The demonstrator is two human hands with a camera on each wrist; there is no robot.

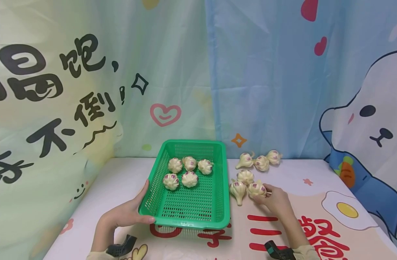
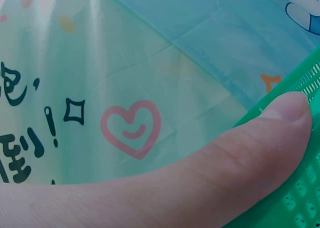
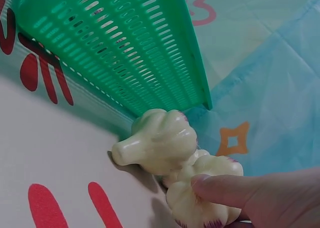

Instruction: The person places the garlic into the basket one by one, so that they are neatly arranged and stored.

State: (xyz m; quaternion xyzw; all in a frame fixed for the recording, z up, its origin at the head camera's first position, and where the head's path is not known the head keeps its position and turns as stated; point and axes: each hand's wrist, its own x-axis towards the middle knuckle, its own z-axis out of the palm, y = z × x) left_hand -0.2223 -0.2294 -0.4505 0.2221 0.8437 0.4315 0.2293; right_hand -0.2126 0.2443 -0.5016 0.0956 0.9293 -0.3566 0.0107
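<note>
the garlic bulb (image 1: 256,189) is right of the green plastic basket (image 1: 185,223), pinched in the fingers of the right hand (image 1: 278,200); a straight lift should spare neighbouring bulbs (image 1: 238,189), the left hand (image 1: 127,213) gripping the basket steadily.

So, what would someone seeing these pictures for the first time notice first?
Probably the bright green basket on the table, with five garlic bulbs inside and the left fingers gripping its left edge. Next, six more bulbs sit to its right, one pinched by the right fingers. The big white cartoon animal on the backdrop, far right, also draws the eye.
</note>
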